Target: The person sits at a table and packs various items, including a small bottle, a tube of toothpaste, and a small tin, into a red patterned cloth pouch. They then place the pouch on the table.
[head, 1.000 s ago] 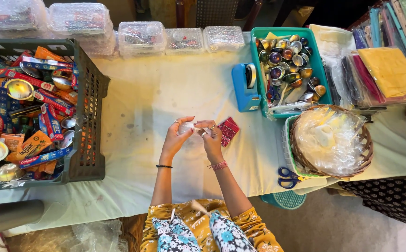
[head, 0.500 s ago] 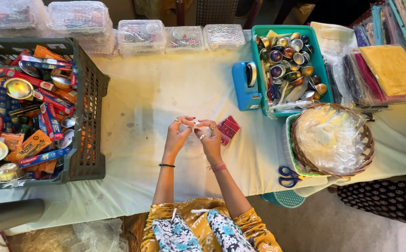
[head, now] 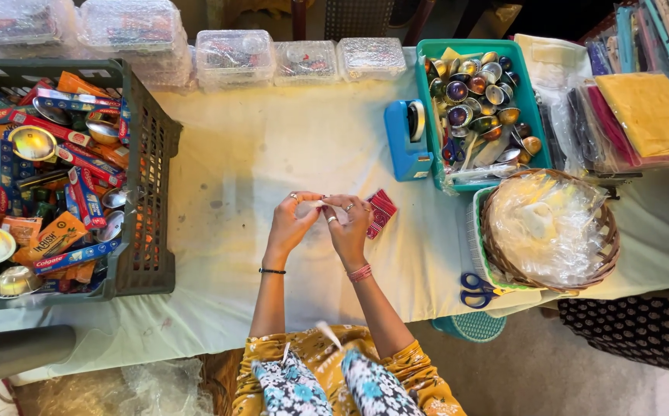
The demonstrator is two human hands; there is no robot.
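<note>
**Head view: both hands pinch a small white piece at table centre**

A small white piece (head: 324,203), too small to identify, sits between the fingertips of both hands over the middle of the white tablecloth (head: 257,154). Left hand (head: 292,223) and right hand (head: 350,225) meet there, fingers pressed together on it. Just right of the right hand lies a red packet (head: 381,211). Farther off, a blue tape dispenser (head: 405,142) touches a teal tray (head: 479,108) of shiny little bowls. Right: a wicker basket (head: 548,229) holding clear plastic; blue scissors (head: 476,289) at its near-left edge. Left: a dark crate (head: 146,177) of boxed goods.
</note>
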